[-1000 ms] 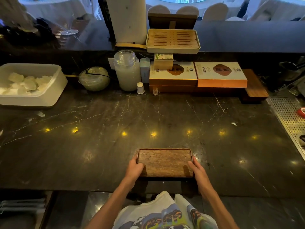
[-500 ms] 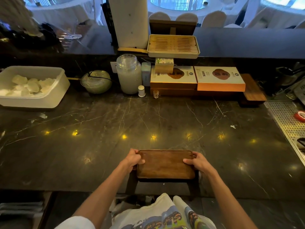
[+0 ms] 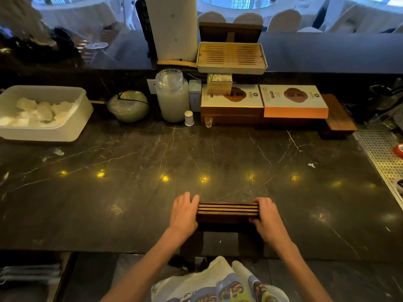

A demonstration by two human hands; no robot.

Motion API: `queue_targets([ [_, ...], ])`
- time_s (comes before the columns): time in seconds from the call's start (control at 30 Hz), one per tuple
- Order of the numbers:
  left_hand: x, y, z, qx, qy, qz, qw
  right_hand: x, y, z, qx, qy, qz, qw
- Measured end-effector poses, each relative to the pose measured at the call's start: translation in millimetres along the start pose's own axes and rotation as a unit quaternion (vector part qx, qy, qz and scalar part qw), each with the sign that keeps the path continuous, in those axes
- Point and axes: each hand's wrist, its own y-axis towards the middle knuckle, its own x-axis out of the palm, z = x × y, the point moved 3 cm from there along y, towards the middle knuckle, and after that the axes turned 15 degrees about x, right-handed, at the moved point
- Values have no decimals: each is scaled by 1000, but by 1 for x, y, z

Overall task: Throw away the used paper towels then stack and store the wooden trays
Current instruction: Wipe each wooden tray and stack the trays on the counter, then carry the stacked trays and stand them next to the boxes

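A stack of dark wooden trays stands tipped up on its long edge near the front of the black marble counter, so I see the layered edges as stripes. My left hand grips the stack's left end and my right hand grips its right end. A white bin at the far left holds crumpled paper towels.
Along the back stand a glass jar, a green lidded bowl, two tea boxes, a slatted bamboo tea tray and a paper towel roll. A perforated metal drain board lies at the right.
The trays lay flat on the counter between my hands; both hands closed on the ends and tipped the stack up onto its edge.
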Motion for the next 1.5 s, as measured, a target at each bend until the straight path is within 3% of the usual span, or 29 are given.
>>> queue_targets([
  [0.1,6,10,23,19,81,-18,996,9,-8,-23,-46,-178,51,982],
  [0.33,21,22,62,91,121,5,988,41,-24,-85,-120,-215,66,967],
  [0.43,19,24,44,124,92,10,988,28,-17,-69,-147,-180,80,969],
  [0.5,14,23,21,139,62,3,988,12,-8,-43,-114,-156,55,980],
  [0.57,8,21,-1,157,-8,1,988,-1,1,-10,-52,-42,-4,998],
  [0.63,2,16,-16,165,-124,1,978,-7,5,17,23,144,-110,983],
  [0.7,4,8,-26,136,-257,23,957,-2,6,31,53,259,-178,948],
  [0.83,40,-19,-39,-35,-477,140,867,20,3,32,67,318,-208,923],
  [1.3,55,-26,-29,-92,-509,122,847,42,13,43,46,308,-176,934],
  [1.43,41,-25,-17,-129,-543,132,820,36,13,39,53,311,-185,931],
  [1.5,37,-30,-14,-143,-545,98,820,32,9,39,55,310,-204,927],
])
